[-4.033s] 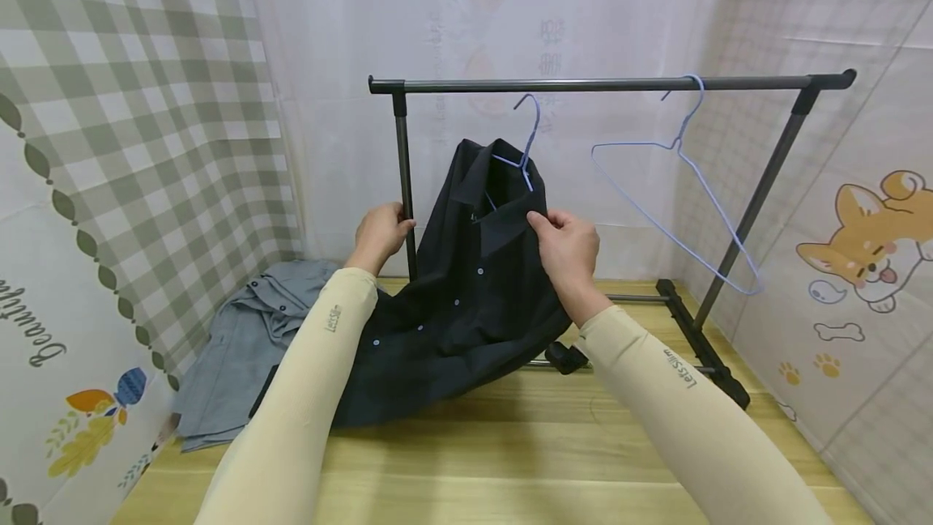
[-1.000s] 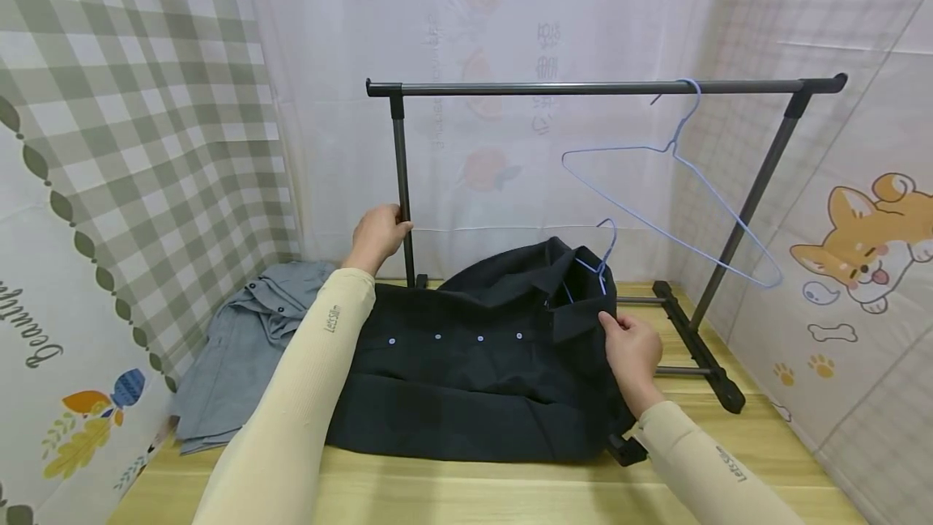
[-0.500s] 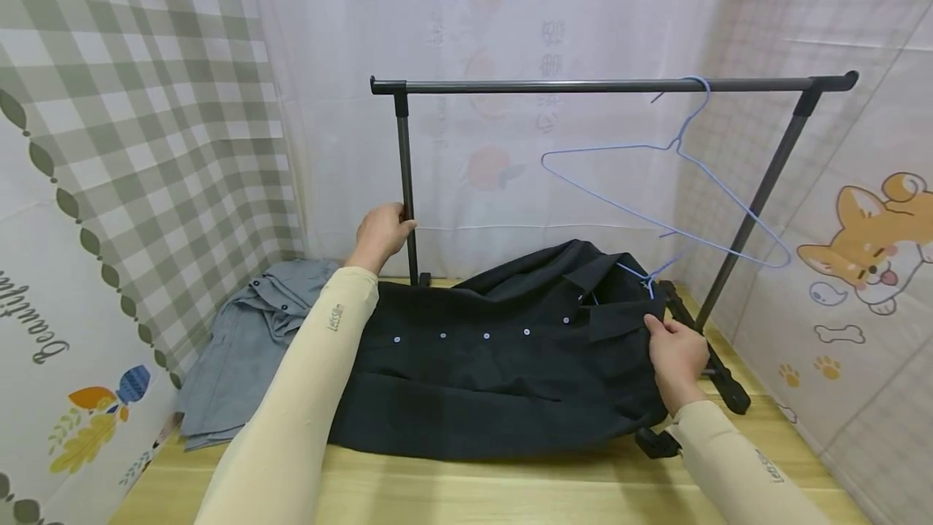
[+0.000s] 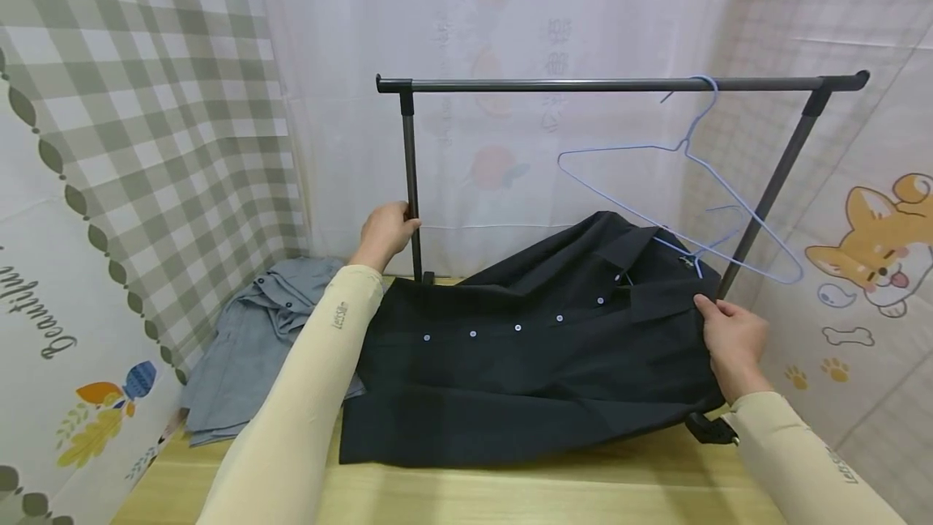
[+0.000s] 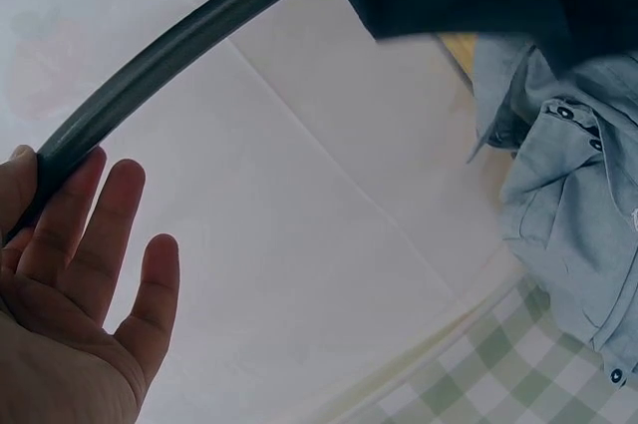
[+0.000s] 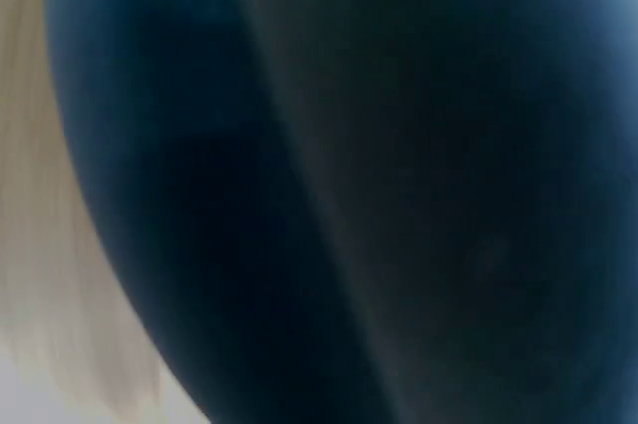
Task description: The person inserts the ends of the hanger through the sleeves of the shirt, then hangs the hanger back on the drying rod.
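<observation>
A black shirt (image 4: 510, 371) with a row of buttons stretches sideways across the rack's lower part, its collar toward the right. A blue hanger (image 4: 700, 249) sits in its neck opening. My right hand (image 4: 736, 343) pinches the shirt near the collar and shoulder. My left hand (image 4: 384, 235) holds the left upright (image 4: 411, 177) of the rack; in the left wrist view the thumb and index finger of that hand (image 5: 85, 294) are at the dark pole (image 5: 179, 45), other fingers spread. Dark blurred cloth (image 6: 199, 244) fills the right wrist view, hiding the right hand.
A second blue hanger (image 4: 627, 147) hangs from the rack's top bar (image 4: 547, 86), in front of the right upright (image 4: 780, 172). A folded grey-blue shirt (image 4: 240, 363) lies at the left on the wooden table (image 4: 510, 497). Curtains stand behind and at both sides.
My right hand has moved down and far to the right, drawing the black shirt's collar and its hanger along. The shirt now lies stretched out sideways. My left hand has stayed on the upright.
</observation>
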The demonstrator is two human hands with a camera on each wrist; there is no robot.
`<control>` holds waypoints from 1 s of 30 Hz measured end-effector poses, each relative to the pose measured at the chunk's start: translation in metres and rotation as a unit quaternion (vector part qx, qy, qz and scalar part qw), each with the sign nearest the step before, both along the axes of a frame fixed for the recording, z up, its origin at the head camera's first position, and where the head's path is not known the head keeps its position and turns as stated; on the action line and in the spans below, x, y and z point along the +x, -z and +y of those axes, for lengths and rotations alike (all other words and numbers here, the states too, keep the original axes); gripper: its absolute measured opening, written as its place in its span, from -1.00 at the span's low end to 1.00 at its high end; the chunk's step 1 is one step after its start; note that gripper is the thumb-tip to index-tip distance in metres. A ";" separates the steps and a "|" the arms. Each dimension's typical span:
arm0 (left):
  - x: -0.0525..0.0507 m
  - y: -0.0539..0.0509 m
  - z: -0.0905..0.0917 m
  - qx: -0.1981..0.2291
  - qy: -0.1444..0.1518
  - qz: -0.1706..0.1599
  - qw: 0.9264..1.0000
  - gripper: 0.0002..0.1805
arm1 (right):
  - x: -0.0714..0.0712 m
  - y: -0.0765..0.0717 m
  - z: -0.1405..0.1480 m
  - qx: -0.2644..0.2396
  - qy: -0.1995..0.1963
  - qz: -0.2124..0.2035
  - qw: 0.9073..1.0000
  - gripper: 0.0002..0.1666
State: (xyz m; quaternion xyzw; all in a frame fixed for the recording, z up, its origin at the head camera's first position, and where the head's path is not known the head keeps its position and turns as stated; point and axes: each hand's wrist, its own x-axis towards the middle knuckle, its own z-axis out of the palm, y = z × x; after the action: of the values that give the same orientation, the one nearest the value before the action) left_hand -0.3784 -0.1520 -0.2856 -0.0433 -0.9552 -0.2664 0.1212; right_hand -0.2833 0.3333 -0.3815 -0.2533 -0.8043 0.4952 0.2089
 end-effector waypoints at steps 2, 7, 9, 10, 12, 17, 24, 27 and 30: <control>0.000 0.000 0.000 0.001 0.000 -0.001 1.000 -0.69 | 0.001 -0.004 0.011 -0.008 0.001 0.007 1.000 -0.27; 0.001 -0.001 0.000 0.006 -0.002 0.001 1.000 -0.70 | 0.002 -0.020 0.034 -0.005 0.006 0.026 1.000 -0.39; 0.001 -0.001 0.000 0.005 -0.002 0.002 1.000 -0.70 | 0.003 -0.029 0.042 0.011 0.006 0.031 0.999 -0.47; 0.001 -0.001 0.000 0.005 -0.002 0.003 1.000 -0.70 | 0.004 -0.034 0.047 0.025 0.002 0.032 0.999 -0.45; 0.001 0.000 0.000 0.004 -0.003 0.004 1.000 -0.69 | 0.005 -0.044 0.055 0.037 -0.002 0.037 0.999 -0.49; 0.001 0.000 0.000 0.004 -0.004 0.006 1.000 -0.70 | 0.007 -0.070 0.069 0.053 -0.002 0.055 0.997 -0.34; 0.000 0.001 0.000 0.002 -0.006 0.009 1.000 -0.70 | 0.013 -0.110 0.063 0.130 0.013 0.058 0.990 -0.26; -0.001 0.001 0.000 0.000 -0.006 0.009 1.000 -0.70 | 0.015 -0.126 0.057 0.144 0.016 0.067 0.987 -0.25; -0.001 0.001 0.000 -0.001 -0.007 0.008 1.000 -0.70 | 0.016 -0.143 0.052 0.162 0.018 0.062 0.985 -0.23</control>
State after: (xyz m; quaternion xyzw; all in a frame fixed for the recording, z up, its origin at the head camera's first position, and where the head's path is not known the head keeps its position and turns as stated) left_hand -0.3792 -0.1518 -0.2868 -0.0391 -0.9547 -0.2646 0.1302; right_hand -0.2669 0.3856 -0.2388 -0.1998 -0.8547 0.3689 0.3057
